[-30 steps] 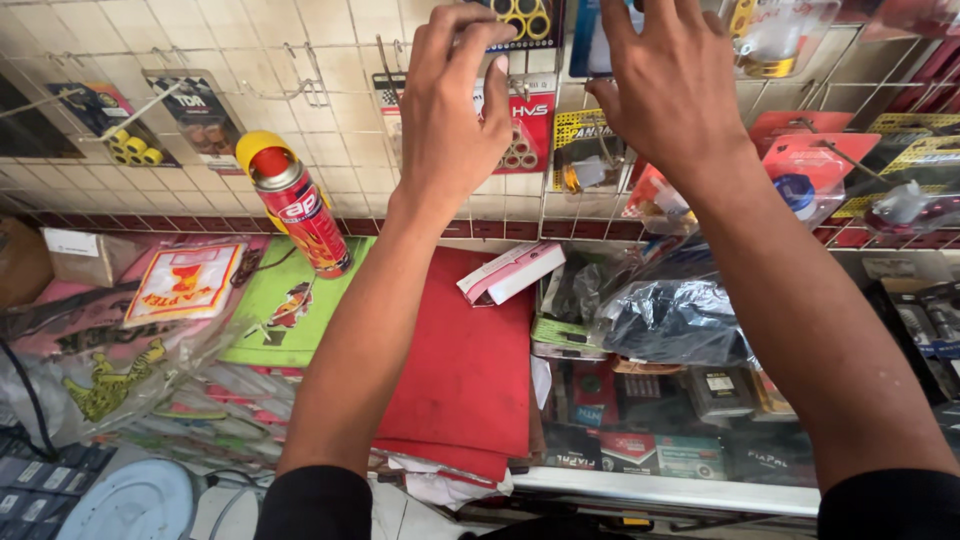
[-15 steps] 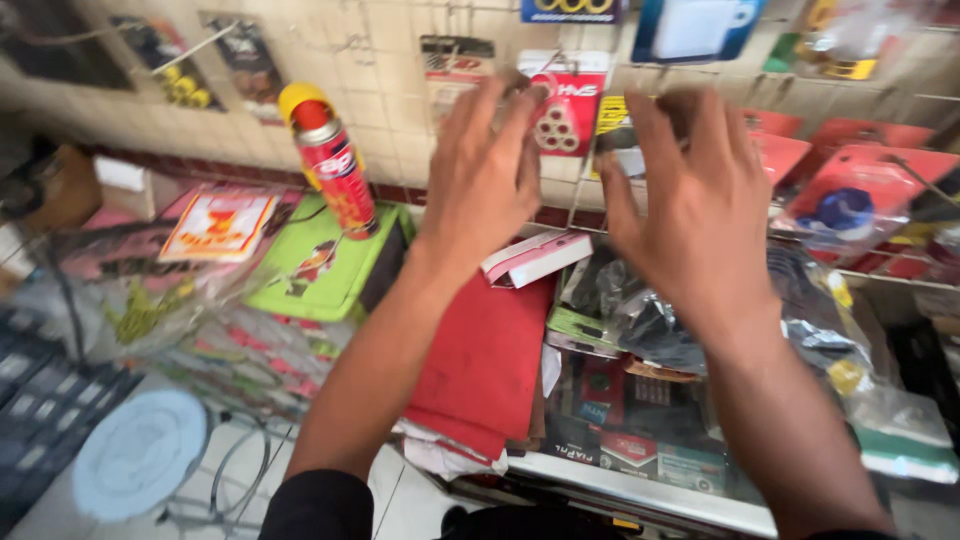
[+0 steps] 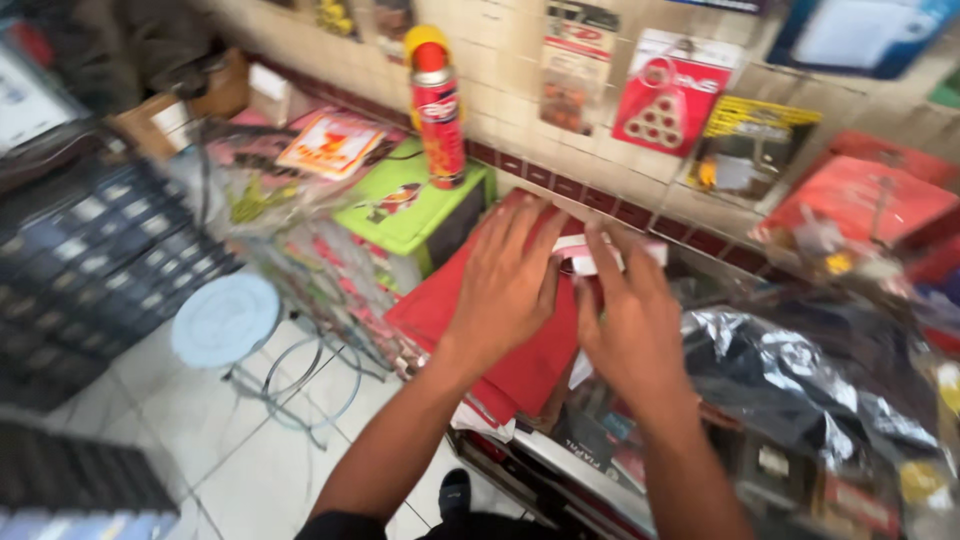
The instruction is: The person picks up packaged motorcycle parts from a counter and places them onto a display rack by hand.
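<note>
Reaching step: left hand (image 3: 510,285) and right hand (image 3: 630,325) side by side over the red mat (image 3: 480,330) on the cluttered desk (image 3: 560,460), heading for the small pink-white box (image 3: 585,255) at the wall edge. Fingers (image 3: 520,225) loosely spread, holding nothing; right fingertips at or just short of the box, blur hides contact. Next, likely: pinch the box, lift straight. Tight room: spray can (image 3: 437,105) left, foil bags (image 3: 790,370) right, hanging packs above.
</note>
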